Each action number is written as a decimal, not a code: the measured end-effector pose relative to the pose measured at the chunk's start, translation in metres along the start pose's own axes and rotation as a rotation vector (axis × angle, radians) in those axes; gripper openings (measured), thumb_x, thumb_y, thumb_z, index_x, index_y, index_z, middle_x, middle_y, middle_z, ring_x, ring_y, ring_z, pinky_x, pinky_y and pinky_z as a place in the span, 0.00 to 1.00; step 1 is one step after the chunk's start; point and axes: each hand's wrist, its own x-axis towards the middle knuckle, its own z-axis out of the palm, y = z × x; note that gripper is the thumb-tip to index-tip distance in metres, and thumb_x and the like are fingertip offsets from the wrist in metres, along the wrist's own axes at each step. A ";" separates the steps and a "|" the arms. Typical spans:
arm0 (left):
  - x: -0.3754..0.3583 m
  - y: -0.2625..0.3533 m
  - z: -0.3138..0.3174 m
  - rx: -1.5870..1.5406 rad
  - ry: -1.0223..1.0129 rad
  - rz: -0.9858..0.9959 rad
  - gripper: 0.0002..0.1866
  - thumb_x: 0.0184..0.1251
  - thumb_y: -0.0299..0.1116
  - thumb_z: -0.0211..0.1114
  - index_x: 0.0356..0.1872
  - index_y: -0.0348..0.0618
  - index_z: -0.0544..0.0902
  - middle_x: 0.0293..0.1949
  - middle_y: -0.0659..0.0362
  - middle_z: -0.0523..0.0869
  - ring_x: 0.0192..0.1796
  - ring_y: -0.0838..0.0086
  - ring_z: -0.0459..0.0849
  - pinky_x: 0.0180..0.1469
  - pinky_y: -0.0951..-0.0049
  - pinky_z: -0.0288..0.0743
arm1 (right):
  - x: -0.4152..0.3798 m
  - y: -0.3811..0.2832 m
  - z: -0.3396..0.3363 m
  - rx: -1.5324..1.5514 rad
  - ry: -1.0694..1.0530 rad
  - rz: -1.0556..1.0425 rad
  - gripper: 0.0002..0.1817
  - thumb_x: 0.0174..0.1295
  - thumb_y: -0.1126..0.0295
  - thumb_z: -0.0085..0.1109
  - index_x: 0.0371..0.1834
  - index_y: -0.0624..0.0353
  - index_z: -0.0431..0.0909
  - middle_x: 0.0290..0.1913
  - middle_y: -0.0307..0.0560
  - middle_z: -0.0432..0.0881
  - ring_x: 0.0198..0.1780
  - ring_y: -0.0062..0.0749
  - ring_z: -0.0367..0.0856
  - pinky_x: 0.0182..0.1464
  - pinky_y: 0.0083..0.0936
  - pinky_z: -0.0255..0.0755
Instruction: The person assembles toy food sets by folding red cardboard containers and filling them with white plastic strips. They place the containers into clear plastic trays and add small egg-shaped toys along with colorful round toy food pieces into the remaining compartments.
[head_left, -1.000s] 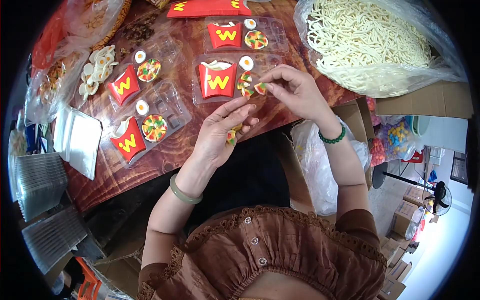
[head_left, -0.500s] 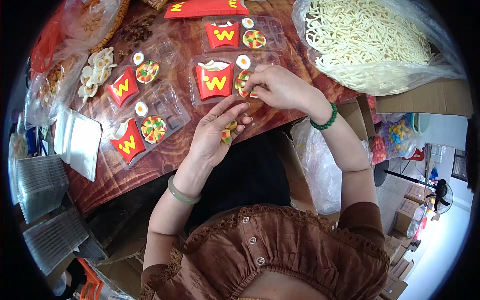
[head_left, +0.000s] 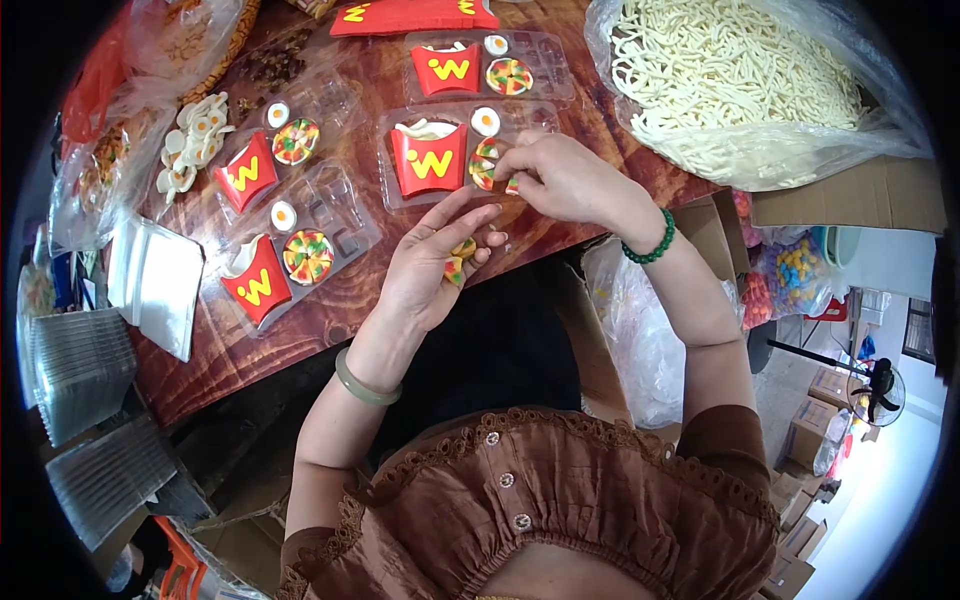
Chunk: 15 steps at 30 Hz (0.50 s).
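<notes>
My left hand [head_left: 432, 262] is palm up below the near clear plastic tray [head_left: 392, 192], fingers loosely curled around a few toy pizza slices [head_left: 454, 270]. Over the tray's right side, my right hand [head_left: 570, 178] pinches at a toy pizza slice [head_left: 512, 187], mostly covered by its fingers. Beside those fingertips lies a partly hidden round of pizza slices [head_left: 482, 165]. The same tray holds a red fries box [head_left: 430, 163] with a yellow logo and pale fries, plus a small fried egg [head_left: 486, 122].
Filled trays sit behind [head_left: 555, 70] and to the left [head_left: 345, 215]. Loose fried eggs [head_left: 195, 145] are piled further left. A bag of pale toy fries [head_left: 740, 80] occupies the back right. Stacked clear trays [head_left: 80, 370] stand off the table's left edge. Flat red boxes [head_left: 415, 17] lie at the back.
My right hand has shifted very slightly to the right, so a little more of the pizza round shows. My left hand has stayed nearly still.
</notes>
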 end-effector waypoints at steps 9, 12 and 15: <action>0.001 -0.001 0.000 0.004 -0.001 0.002 0.21 0.70 0.28 0.54 0.63 0.36 0.66 0.50 0.52 0.80 0.45 0.68 0.83 0.45 0.75 0.77 | 0.009 0.006 0.005 0.313 0.075 0.232 0.08 0.55 0.75 0.58 0.38 0.67 0.76 0.30 0.47 0.81 0.30 0.25 0.77 0.34 0.22 0.72; 0.005 -0.001 -0.003 -0.111 -0.037 -0.019 0.21 0.74 0.35 0.49 0.63 0.36 0.66 0.54 0.51 0.77 0.52 0.65 0.80 0.51 0.72 0.76 | 0.010 0.005 0.013 0.251 0.137 0.171 0.08 0.55 0.75 0.59 0.37 0.66 0.76 0.29 0.43 0.80 0.29 0.23 0.76 0.33 0.23 0.71; 0.006 0.001 -0.003 -0.164 -0.056 -0.022 0.23 0.76 0.42 0.44 0.63 0.36 0.65 0.58 0.50 0.74 0.58 0.61 0.76 0.57 0.67 0.73 | 0.007 0.005 0.014 0.219 0.173 0.148 0.07 0.56 0.75 0.59 0.36 0.65 0.77 0.27 0.41 0.80 0.29 0.21 0.76 0.31 0.22 0.70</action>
